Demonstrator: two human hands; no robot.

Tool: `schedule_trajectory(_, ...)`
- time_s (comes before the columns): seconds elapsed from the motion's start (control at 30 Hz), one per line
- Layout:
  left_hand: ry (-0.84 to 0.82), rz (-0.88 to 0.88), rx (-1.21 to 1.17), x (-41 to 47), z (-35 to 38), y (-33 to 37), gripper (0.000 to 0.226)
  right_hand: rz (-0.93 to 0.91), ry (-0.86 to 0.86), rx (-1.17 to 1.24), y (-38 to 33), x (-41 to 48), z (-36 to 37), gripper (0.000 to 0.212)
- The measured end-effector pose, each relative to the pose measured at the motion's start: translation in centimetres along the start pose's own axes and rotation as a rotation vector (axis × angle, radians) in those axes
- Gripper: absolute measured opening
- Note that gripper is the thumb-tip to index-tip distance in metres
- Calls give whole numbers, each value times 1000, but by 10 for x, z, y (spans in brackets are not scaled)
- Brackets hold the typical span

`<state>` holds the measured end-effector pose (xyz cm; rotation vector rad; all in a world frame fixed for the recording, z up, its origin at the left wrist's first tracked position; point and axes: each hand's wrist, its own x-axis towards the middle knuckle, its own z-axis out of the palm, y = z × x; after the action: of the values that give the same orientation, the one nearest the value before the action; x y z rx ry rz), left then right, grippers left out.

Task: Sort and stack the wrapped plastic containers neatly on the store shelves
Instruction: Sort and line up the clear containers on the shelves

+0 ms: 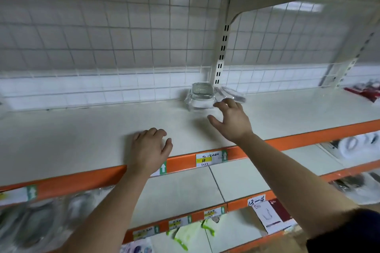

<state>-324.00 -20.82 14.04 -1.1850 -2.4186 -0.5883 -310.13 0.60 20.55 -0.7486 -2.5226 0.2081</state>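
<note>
one clear container at the back of the shelf, both hands holding nothing

the wrapped plastic container (202,96) sits upright at the back of the cream shelf (82,139), right against the wire grid backing (102,47) and at the foot of the slotted upright post (222,47). it is clear, with a ridged round top. a flatter clear wrapped piece (233,94) lies just to its right, too blurred to make out further.

your right hand (231,121) is stretched out over the shelf toward the container, fingers spread wide and thumb apart, gripping nothing. its fingertips are at the container's lower right corner; whether they touch it cannot be told.

your left hand (150,150) rests palm down near the front of the same shelf, fingers relaxed and slightly bent, holding nothing. it is well apart from the container.

the shelf's front carries an orange edge strip (82,178) with a yellow and white price label (208,159) between your two forearms. on the lower shelf (236,174) to the left lie blurred wrapped goods (30,226). lower down are green-handled items (185,234), a handwritten card reading 12-4 (256,200) and a white and dark red box (273,215). a red packet (368,92) lies at the far right of the top shelf.
</note>
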Motion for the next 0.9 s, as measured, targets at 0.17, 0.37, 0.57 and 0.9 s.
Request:
schedule_trajectory(0.17, -19, 20, 45, 0, 3, 0, 45, 0, -81, 56, -9, 51, 21, 52)
schedule_trajectory(0.37, 9, 3, 51, 1, 3, 1, 40, 85, -116, -20, -8, 91, 46, 58)
schedule_trajectory(0.57, 40, -14, 30, 1, 5, -1, 36, 110, 8, -1, -13, 91, 57, 51)
schedule_trajectory(0.9, -46, -31, 26, 0, 0, 0, 43, -44, 142, 81, 17, 24, 39, 58)
